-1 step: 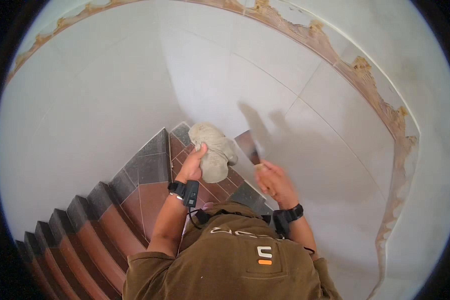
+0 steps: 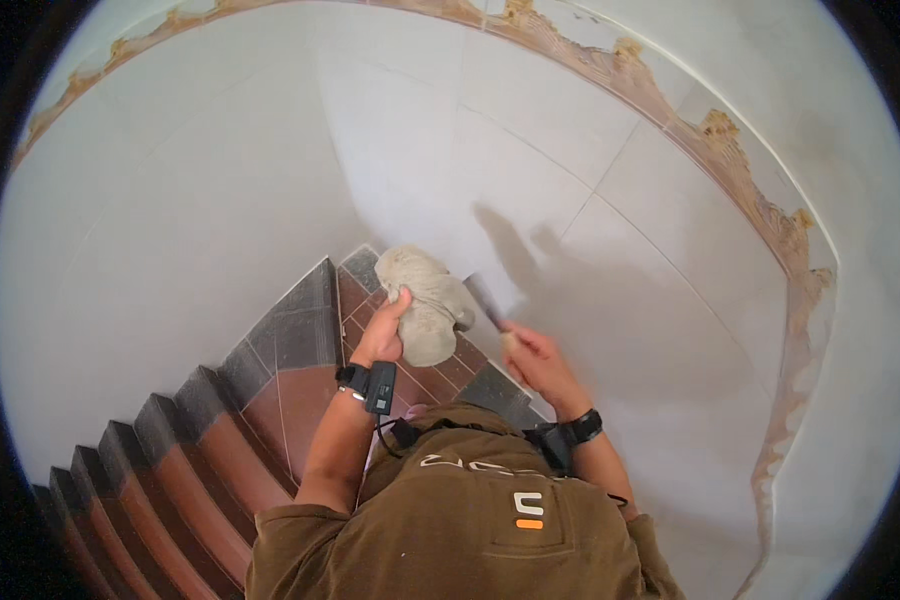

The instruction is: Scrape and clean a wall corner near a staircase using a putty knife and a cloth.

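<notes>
A damp-looking beige rag, bunched into a thick lump, is gripped by my left hand, its thumb lying over the near side. To its right, my right hand is wrapped round the light handle of a putty knife. The blade points up and left, seen nearly edge-on, with its tip close to the rag's right side. I cannot tell whether blade and rag touch. Behind both hands stands the pale tiled wall, on which the shadow of the knife and hand falls.
Reddish-brown stairs with dark grey edging descend at the lower left. Below my hands lies a landing of brown and grey tiles. A rough strip of exposed tan adhesive runs along the wall's upper and right edge.
My right hand has shifted slightly left and turned the putty knife, so its blade shows narrower than before. The left hand and rag have stayed almost still.
</notes>
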The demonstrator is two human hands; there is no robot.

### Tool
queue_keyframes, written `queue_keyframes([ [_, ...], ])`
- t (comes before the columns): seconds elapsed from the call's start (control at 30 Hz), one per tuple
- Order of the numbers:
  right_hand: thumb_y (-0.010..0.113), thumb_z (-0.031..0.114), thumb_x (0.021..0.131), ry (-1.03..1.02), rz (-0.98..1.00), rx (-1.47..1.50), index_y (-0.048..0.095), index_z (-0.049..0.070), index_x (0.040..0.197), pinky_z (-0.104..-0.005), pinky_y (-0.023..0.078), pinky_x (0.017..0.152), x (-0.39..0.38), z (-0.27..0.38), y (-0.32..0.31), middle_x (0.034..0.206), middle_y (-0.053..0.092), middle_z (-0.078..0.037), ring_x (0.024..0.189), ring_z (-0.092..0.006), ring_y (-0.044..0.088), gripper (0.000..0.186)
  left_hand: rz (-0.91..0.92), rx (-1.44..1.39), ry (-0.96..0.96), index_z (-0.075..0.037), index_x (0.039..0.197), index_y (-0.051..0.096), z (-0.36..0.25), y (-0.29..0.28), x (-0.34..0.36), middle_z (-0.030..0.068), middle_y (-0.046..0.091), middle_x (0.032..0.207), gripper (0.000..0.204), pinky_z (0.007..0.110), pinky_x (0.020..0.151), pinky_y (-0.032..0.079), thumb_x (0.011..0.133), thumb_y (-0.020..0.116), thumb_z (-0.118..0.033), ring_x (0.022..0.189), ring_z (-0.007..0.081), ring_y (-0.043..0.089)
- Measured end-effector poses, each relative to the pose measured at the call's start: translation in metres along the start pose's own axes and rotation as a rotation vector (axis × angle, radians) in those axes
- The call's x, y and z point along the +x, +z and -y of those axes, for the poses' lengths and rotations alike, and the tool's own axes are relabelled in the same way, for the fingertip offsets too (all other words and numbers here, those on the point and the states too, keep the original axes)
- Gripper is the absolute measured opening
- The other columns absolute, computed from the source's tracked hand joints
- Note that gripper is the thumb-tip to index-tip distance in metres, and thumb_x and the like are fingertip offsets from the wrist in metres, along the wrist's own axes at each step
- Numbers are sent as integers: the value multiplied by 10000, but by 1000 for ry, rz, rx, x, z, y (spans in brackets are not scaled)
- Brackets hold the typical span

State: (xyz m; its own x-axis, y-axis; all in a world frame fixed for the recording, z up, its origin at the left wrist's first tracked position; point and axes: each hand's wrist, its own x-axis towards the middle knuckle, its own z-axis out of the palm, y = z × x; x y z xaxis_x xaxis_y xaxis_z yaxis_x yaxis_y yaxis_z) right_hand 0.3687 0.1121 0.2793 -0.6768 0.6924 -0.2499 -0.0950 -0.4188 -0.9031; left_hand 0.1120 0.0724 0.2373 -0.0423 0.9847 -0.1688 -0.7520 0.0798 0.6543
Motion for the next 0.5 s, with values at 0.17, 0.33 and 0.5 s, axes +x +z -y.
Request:
queue_keyframes([
  [0.17,481,243,859,-169,11,-1050,422,161,1234,-346,401,841,-3,-17,-8,1081,577,-72,912,-210,567,389,-206,8,54,-26,1230,363,14,-32,9,89,484,1166,532,345,909,361,827,543,-323,1055,217,464],
  [0.33,482,228,860,-172,-374,-586,430,96,1206,-251,404,536,-50,12,-43,826,567,-65,615,-130,502,374,-267,-83,118,-41,1243,349,9,-20,-10,124,447,1217,529,411,929,359,853,479,-373,1113,271,433],
  [0.5,468,248,869,-376,-546,327,446,65,988,-182,291,344,-104,40,-65,655,456,-45,442,-70,377,219,-329,-27,93,-39,1233,365,27,-77,-20,130,460,1203,531,419,872,424,840,504,-367,1059,279,480],
])
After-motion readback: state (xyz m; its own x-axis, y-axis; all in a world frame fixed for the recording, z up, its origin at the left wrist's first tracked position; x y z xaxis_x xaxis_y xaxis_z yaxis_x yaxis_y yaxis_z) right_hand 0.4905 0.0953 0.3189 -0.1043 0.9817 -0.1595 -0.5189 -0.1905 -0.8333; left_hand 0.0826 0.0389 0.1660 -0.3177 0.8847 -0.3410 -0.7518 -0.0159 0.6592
